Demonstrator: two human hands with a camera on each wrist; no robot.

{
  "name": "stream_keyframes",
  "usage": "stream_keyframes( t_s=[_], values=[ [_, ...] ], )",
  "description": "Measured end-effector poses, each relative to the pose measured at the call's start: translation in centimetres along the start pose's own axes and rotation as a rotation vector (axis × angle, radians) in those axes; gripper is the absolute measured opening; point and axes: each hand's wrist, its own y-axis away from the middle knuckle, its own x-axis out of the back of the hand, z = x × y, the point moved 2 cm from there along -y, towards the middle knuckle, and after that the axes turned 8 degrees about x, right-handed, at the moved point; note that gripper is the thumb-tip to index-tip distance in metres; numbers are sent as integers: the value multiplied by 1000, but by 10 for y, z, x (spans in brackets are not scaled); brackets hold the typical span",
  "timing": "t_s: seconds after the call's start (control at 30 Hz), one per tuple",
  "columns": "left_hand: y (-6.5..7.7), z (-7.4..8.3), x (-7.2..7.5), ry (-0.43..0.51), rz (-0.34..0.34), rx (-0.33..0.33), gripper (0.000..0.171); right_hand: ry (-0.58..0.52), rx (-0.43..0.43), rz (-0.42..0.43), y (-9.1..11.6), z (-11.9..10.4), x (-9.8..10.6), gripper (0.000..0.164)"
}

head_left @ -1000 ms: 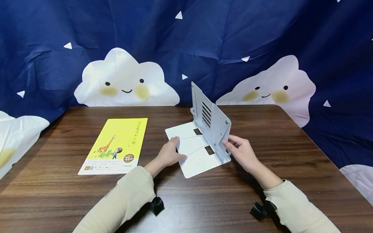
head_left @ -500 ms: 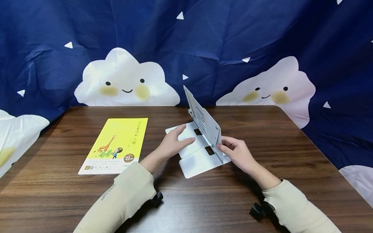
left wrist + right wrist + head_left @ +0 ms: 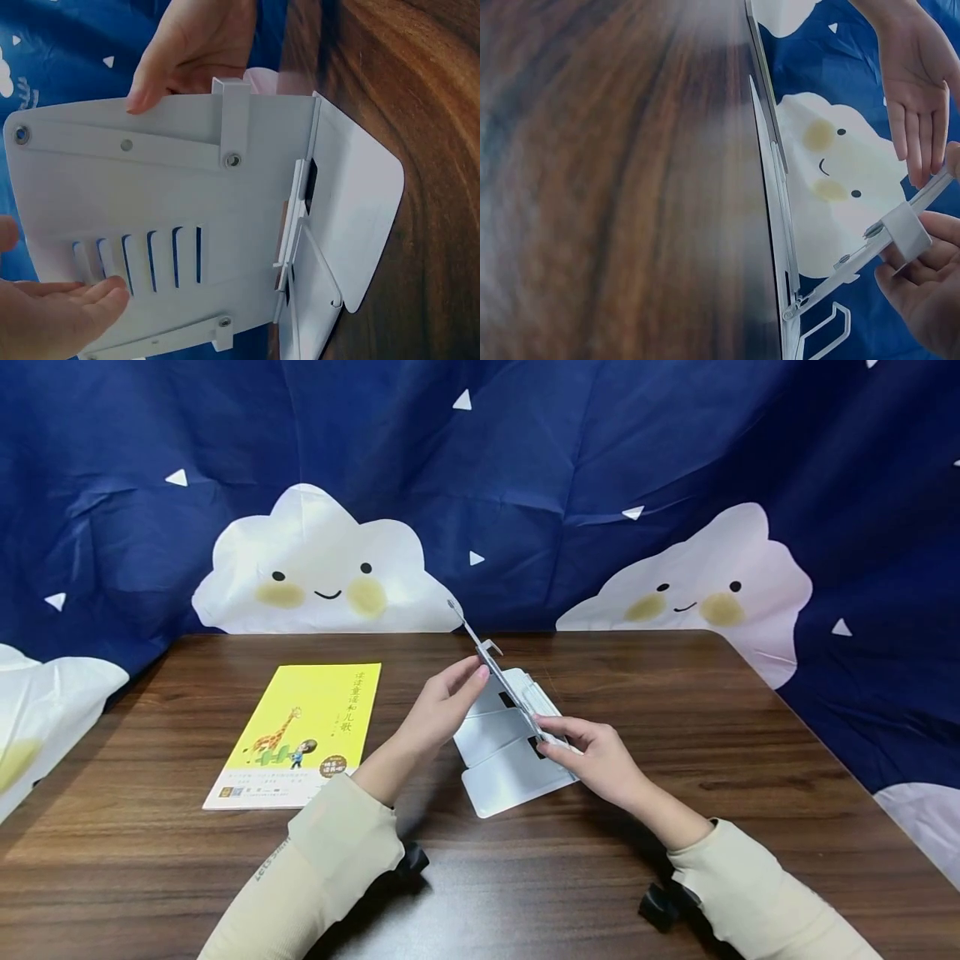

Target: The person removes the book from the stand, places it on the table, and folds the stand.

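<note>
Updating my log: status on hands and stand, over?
Right hand grips white stand by its raised panel; left hand at panel's slotted face. Panel leans left over base. Yellow book to left, clear.

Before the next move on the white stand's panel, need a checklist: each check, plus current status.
1. Base lying on the table: ok.
2. Right hand holding the panel: ok, it pinches the edge between thumb and fingers.
3. Left hand touching the panel: cannot tell; fingers lie straight near the slots.
4. Panel flat against the base: not ok, it stands tilted over it, leaning left.
5. Book clear of the stand: ok, it lies apart, to the left.
</note>
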Motion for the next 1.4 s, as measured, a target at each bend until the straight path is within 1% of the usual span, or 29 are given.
stream_keyframes(
  t_s=[0.1,0.2,0.33,0.4,0.47,0.53,0.57,0.7,0.77,0.87,1.0,1.17,1.4],
  values=[
    [2,0,2,29,40,6,48,22,-4,-3,-1,-1,-2,31],
    [3,0,5,55,56,5,48,42,-21,-6,-1,-2,-4,31],
    [6,-2,9,65,41,5,47,68,-19,-24,-1,-3,-7,32],
    [8,-3,12,37,34,-6,45,85,-12,-34,-1,-4,-8,34],
    [9,-5,15,26,26,-13,42,121,-4,-45,-2,-4,-10,35],
    [10,-6,19,-8,25,-17,40,166,4,-55,-2,-5,-12,36],
    [11,-7,20,-24,28,-12,39,188,8,-58,-2,-5,-13,36],
    [16,-11,24,-6,27,26,37,246,17,-66,-2,-7,-17,39],
    [18,-13,24,23,27,47,37,256,15,-67,-2,-7,-18,40],
    [20,-16,25,58,24,62,36,274,12,-75,-1,-7,-19,41],
    [23,-20,27,78,30,76,35,307,8,-96,-2,-7,-21,42],
    [27,-26,30,103,54,127,34,319,-2,-129,-2,-7,-23,42],
    [34,-35,36,167,35,180,30,326,55,-197,-1,-6,-27,43]
  ],
)
